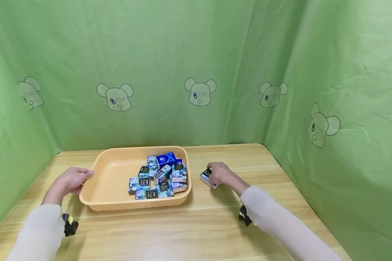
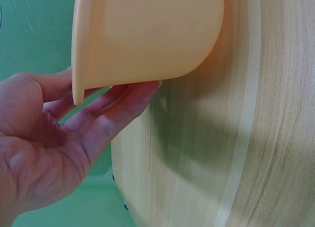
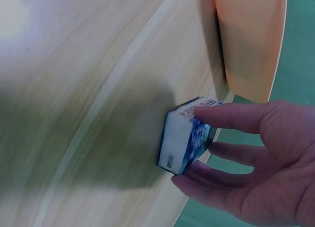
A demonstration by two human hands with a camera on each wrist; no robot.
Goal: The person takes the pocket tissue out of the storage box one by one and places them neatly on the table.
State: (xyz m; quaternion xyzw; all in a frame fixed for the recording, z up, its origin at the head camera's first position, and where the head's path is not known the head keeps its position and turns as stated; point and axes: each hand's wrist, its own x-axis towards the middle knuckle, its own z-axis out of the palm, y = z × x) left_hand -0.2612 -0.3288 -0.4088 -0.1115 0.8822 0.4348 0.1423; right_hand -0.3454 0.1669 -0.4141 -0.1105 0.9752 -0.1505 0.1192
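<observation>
A peach plastic tray (image 1: 114,177) stands on the table, with several tissue packs (image 1: 164,186) piled in its right half. Most have a blue floral print with black labels; a plain deep-blue pack (image 1: 166,158) lies at the back of the pile. My left hand (image 1: 70,179) holds the tray's left end, thumb at the rim (image 2: 78,84) and fingers against the outer wall below. To the right of the tray, my right hand (image 1: 220,173) grips a floral tissue pack (image 3: 179,138) between thumb and fingers. That pack is at the table surface, partly covered by the hand in the head view.
The wooden table (image 1: 143,232) ends at green curtains (image 1: 163,123) on the back and both sides. Bare wood shows in front of the tray and to the right of it. A black wrist device (image 1: 244,215) sits under the right sleeve.
</observation>
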